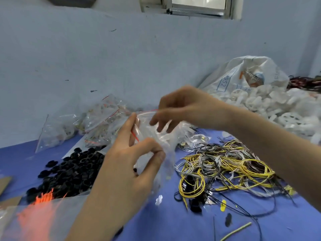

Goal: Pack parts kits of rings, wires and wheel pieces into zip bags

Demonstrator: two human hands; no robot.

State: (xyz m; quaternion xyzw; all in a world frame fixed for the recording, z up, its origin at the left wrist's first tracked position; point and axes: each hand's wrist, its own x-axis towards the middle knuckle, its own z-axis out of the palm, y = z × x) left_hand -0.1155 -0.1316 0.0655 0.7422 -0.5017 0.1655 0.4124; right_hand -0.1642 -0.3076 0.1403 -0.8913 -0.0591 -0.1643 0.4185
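Observation:
A clear zip bag [165, 136] with a red strip at its mouth hangs in the air above the blue table [173, 223]. My left hand [128, 164] grips the bag's near side between thumb and fingers. My right hand [184, 108] reaches in from the right, its fingers curled at the bag's open mouth and holding its far lip. The bag's contents are blurred. A heap of black rings [69, 171] lies to the left. Coiled yellow, grey and black wires [225, 166] are tangled on the right. White wheel pieces [278, 105] are piled at the back right.
Several filled zip bags [100, 124] lie against the wall behind the rings. A stack of empty bags with red strips [34, 218] lies at the near left beside cardboard [5, 183]. A large printed sack [248, 75] stands behind the wheel pieces.

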